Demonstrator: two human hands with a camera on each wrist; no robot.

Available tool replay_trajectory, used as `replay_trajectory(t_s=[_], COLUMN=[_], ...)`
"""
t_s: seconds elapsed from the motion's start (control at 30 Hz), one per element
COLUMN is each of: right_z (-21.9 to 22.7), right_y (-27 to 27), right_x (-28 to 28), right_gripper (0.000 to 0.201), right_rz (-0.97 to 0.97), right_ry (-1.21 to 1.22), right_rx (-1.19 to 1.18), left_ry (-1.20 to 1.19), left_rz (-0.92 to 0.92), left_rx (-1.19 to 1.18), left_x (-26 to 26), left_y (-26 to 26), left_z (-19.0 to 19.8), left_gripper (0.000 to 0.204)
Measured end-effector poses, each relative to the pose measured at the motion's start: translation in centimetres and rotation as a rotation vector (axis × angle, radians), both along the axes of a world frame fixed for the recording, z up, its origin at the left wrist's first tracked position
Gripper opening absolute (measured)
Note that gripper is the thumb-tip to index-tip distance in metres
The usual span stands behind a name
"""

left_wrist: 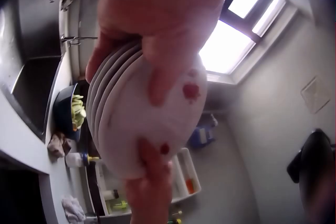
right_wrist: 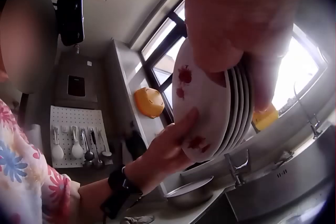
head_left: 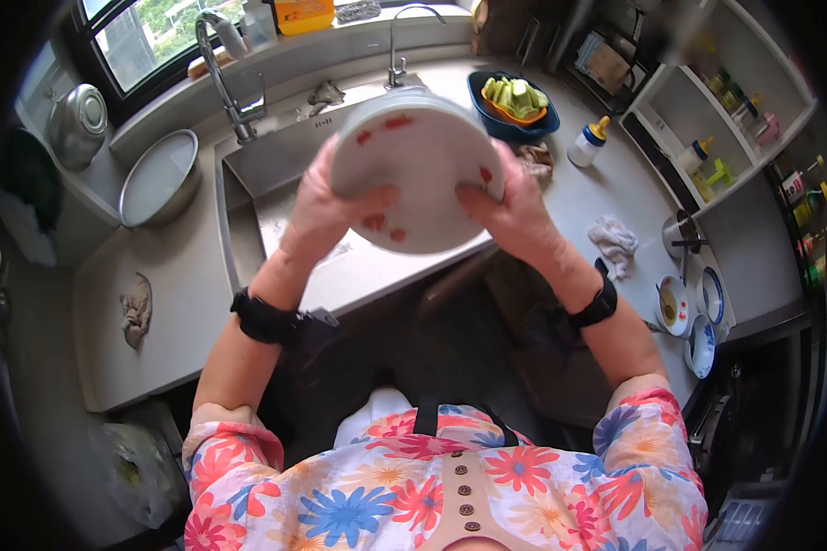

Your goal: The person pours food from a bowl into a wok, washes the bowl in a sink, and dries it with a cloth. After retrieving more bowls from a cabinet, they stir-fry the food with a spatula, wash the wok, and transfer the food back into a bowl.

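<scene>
We see a stack of plates [head_left: 421,179] held up between two hands at the sink [head_left: 280,151].
The stack lies directly between the left hand [head_left: 326,207] and the right hand [head_left: 516,204], touching both, and we see each hand pinching its own side of the rim: thumb laid on the red-marked face, fingers round the back. We find the plates nested together, tilted so that face turns toward the person, and raised clear of the counter [head_left: 156,303]. Beyond the right hand we see a blue basin [head_left: 535,131] of cut green vegetables.
</scene>
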State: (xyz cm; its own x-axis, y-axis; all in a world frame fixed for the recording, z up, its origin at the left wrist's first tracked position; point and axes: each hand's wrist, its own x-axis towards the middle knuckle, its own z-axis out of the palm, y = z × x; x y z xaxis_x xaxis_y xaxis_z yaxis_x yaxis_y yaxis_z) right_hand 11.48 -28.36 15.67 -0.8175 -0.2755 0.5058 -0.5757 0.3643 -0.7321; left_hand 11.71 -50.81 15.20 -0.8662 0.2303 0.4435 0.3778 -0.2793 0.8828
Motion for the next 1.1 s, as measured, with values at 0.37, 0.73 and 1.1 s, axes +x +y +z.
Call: replay_trajectory(t_s=[0.37, 0.73, 1.1], right_z=[9.0, 10.1, 9.8], right_y=[-7.7, -10.0, -10.1], right_x=[-5.1, -6.8, -7.7], right_gripper=[0.059, 0.062, 0.063], right_rz=[-0.062, -0.047, 0.05], right_ry=[0.777, 0.966, 0.942], right_rx=[0.145, 0.084, 0.004], left_ry=[0.605, 0.99, 1.046], left_rz=[0.427, 0.797, 0.811], left_rx=[-0.181, -0.359, -0.376], left_x=[-7.1, -8.2, -9.4], left_y=[-8.0, -10.6, -10.8], left_z=[8.1, 8.6, 8.1], left_gripper=[0.081, 0.076, 0.07])
